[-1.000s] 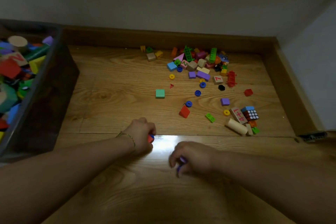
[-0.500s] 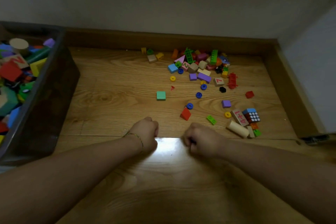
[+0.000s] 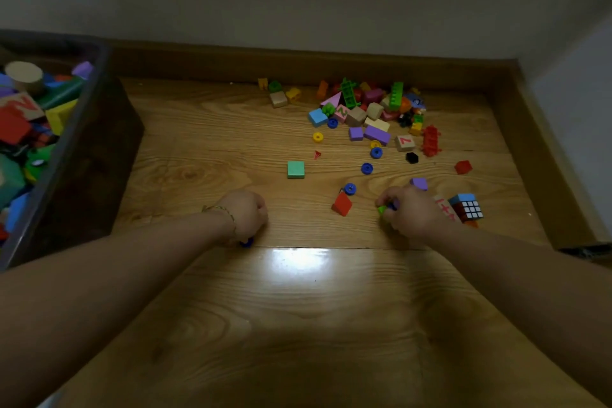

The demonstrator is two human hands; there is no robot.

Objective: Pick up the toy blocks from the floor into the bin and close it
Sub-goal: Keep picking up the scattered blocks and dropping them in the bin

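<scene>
My left hand [image 3: 246, 214] is curled into a fist on the wooden floor, and a small blue piece [image 3: 246, 243] peeks out under it. My right hand [image 3: 405, 212] is curled over a small green block [image 3: 382, 210], fingers closed on it along with something purple-blue. A red wedge block [image 3: 342, 204], a blue ring [image 3: 350, 188] and a green square block [image 3: 295, 169] lie loose between and beyond the hands. A pile of mixed blocks [image 3: 367, 109] sits near the far skirting. The dark bin [image 3: 82, 156] at the left holds several blocks.
A puzzle cube [image 3: 467, 207] and a wooden number block lie just right of my right hand, with a purple block [image 3: 419, 183] behind it. A red brick [image 3: 463, 167] lies further right. Wooden skirting [image 3: 523, 142] borders the floor at the back and right.
My right hand has moved forward and right from near my body to the green block beside the puzzle cube. My left hand has stayed a fist and shifted slightly forward.
</scene>
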